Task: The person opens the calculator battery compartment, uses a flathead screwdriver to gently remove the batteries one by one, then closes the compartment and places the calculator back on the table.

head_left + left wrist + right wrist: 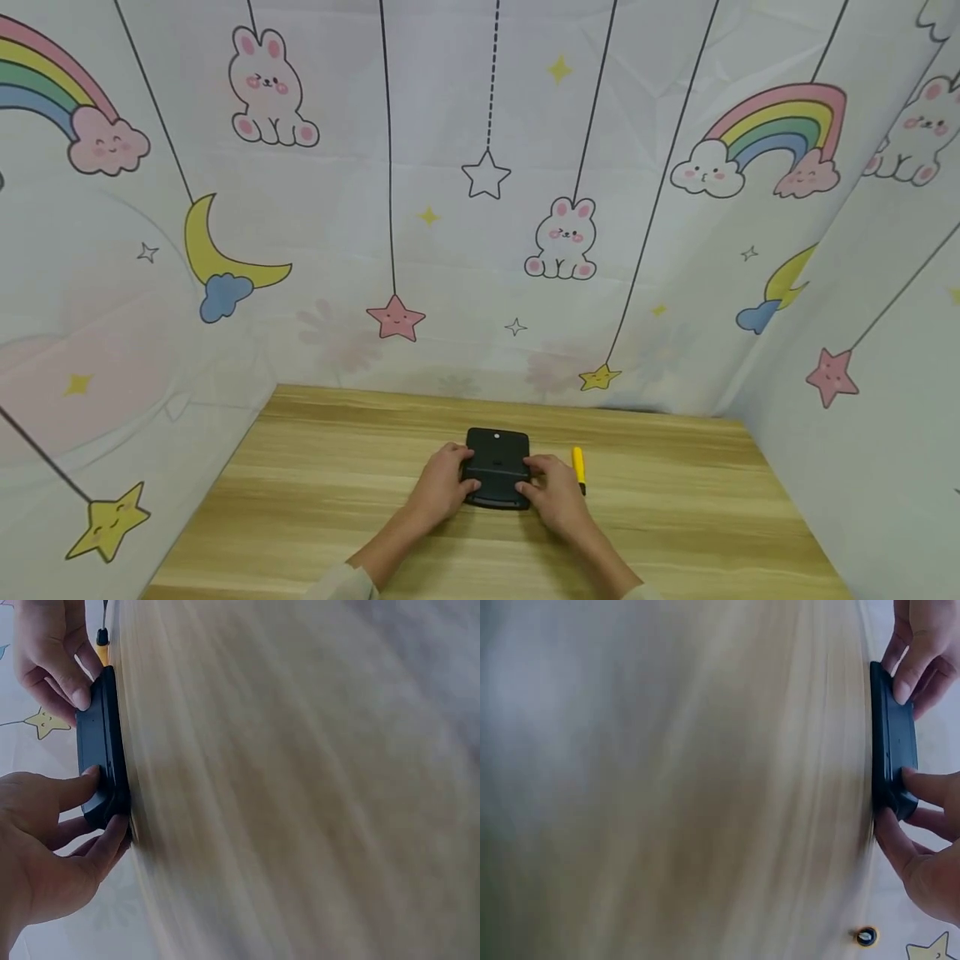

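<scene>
Rabbit-printed cloth (337, 217) hangs behind our wood-grained desk (315, 492). On it, or barely above, we have a smooth black device (498, 454), flat with rounded corners. Our left hand (441, 487) and right hand (557, 493) grip its opposite sides, thumbs on top, fingers curled round the edges. Only the left wrist view shows, side-on, the nearby yellow-handled screwdriver's (578, 467) thin shaft (105, 613).

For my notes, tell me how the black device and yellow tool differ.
The black device is broad and roughly rectangular; the yellow tool is slim. The left hand and right hand hold the device; the tool lies unheld. Both show black, the tool at one end.
</scene>
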Demonstrator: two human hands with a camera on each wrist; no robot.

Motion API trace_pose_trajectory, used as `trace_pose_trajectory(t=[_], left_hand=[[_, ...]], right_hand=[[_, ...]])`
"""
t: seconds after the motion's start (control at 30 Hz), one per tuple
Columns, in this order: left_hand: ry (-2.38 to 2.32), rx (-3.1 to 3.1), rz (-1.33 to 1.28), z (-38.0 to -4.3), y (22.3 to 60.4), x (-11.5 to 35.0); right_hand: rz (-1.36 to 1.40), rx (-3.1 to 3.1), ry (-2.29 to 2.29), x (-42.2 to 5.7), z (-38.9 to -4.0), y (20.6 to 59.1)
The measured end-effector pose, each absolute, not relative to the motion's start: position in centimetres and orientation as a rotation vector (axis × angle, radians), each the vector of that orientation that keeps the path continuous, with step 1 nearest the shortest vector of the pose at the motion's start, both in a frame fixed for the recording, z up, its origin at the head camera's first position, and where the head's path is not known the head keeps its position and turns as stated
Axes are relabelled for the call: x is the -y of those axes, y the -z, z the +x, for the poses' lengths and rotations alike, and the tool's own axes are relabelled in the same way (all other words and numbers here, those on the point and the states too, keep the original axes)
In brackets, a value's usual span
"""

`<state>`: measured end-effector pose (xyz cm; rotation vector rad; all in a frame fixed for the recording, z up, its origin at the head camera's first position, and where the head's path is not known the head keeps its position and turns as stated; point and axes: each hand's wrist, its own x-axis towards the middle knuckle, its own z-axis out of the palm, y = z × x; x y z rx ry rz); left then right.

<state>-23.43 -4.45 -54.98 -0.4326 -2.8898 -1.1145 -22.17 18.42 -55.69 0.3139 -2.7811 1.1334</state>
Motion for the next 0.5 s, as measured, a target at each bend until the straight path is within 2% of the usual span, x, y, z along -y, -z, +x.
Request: trace_pose_trajectory(t=[0.5], left_hand=[[1.042, 2.937, -0.441, -23.17, 54.36, 4.02]], right_hand=[[0.443, 2.873, -1.022, -18.95, -22.76, 55.53]])
